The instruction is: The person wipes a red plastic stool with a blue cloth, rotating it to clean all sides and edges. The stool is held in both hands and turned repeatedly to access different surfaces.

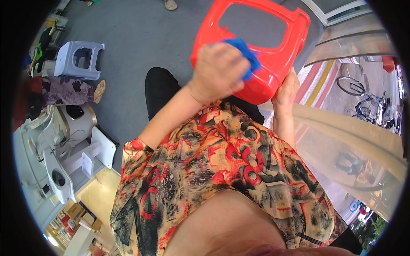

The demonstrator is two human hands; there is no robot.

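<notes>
A red plastic stool is tilted over my lap, with a large opening in the panel facing up. My left hand is closed around a blue cloth and presses it against the red panel beside the opening. This hand looks blurred. At the stool's lower right edge, my right hand grips the red plastic from the side; some of its fingers are hidden behind the stool. My knees in black trousers show beneath.
On the grey floor at left stands a light blue-grey plastic stool. Nearby are another person's sandalled foot and white equipment. Clear plastic curtain strips hang at right, with a bicycle beyond. Another shoe shows at the top.
</notes>
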